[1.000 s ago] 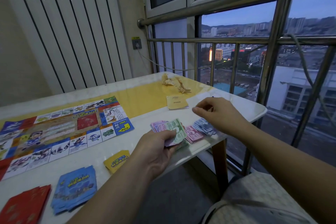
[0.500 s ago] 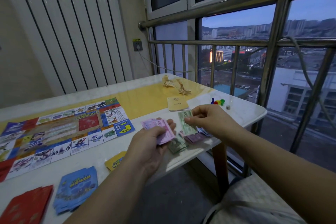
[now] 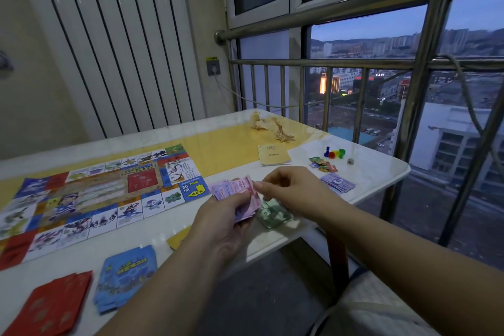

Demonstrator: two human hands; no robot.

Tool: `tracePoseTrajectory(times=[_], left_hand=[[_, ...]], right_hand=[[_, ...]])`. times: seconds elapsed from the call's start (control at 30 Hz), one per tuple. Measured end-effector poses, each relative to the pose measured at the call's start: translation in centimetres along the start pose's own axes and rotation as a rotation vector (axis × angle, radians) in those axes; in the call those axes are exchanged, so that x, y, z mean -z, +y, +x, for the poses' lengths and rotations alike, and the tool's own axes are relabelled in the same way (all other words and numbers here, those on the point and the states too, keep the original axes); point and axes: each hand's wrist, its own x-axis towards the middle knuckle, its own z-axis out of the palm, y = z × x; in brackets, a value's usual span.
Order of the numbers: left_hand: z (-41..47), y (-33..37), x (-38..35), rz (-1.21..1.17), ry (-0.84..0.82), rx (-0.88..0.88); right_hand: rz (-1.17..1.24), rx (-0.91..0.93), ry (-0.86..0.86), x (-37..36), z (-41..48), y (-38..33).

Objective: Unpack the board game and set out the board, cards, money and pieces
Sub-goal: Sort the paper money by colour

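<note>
A: What was laid out, and how did it look?

B: A colourful board was spread flat on the left. Red cards and blue cards were stacked near the front edge. Pink banknotes were fanned out, and green banknotes and bluish banknotes lay flat. Coloured pawns and a die stood far right.

A: How were the notes held?

B: The pink fan was gripped by the left hand, thumb on top. Its right edge was met by the thumb of the right hand, whose fingers were curled. Whether a note was pinched could not be told. The green notes lay just beneath that hand.

A: And the setting?

B: A white table with a yellow centre was set beside a steel railing, with a dusk city seen beyond.
</note>
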Motion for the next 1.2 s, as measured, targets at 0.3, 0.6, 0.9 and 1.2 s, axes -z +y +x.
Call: tracePoseTrajectory(times=[0.3,0.6,0.9,1.2], left_hand=[[-1.4,0.9,-1.2,-0.09,-0.059,0.118],[-1.2,0.6,-1.2,-0.023,-0.072,0.128],[-1.5,-0.9,-1.7,-0.007,-0.082,0.106],[-1.9,-0.5,-1.9,-0.127,-0.076,0.177]], right_hand=[[0.122,-0.09,0.009,2.3,0.7,0.5],[-0.376,-0.118,-0.032,5.1,1.5,3.2],[-0.214,0.035,-0.028,3.0,-0.2,0.8],[0.087,-0.05,-0.097,1.9,-0.9,0.2]])
